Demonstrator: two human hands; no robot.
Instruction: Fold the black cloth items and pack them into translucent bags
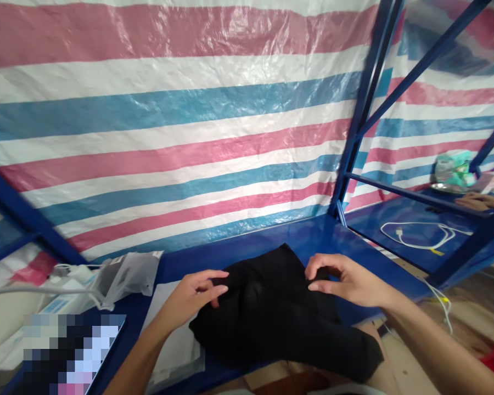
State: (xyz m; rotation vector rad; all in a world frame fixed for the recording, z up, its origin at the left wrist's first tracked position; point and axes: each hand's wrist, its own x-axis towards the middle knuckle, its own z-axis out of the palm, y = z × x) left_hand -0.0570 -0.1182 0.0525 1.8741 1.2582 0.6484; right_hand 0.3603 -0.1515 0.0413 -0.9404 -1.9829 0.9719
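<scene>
A black garment (271,312) lies bunched on the blue table (313,236) just in front of me, its lower right end hanging over the near edge. My left hand (195,293) rests on the garment's left side with fingers stretched out flat. My right hand (346,280) sits at the garment's right side, thumb and fingers curled into a pinch on the black fabric.
A striped red, white and blue tarp (168,120) hangs behind the table. A blue metal frame post (356,126) stands at right. A grey plastic bag (127,271) and white cable lie at left. A white cable (420,236) lies on the neighbouring table, near another person's hand (477,201).
</scene>
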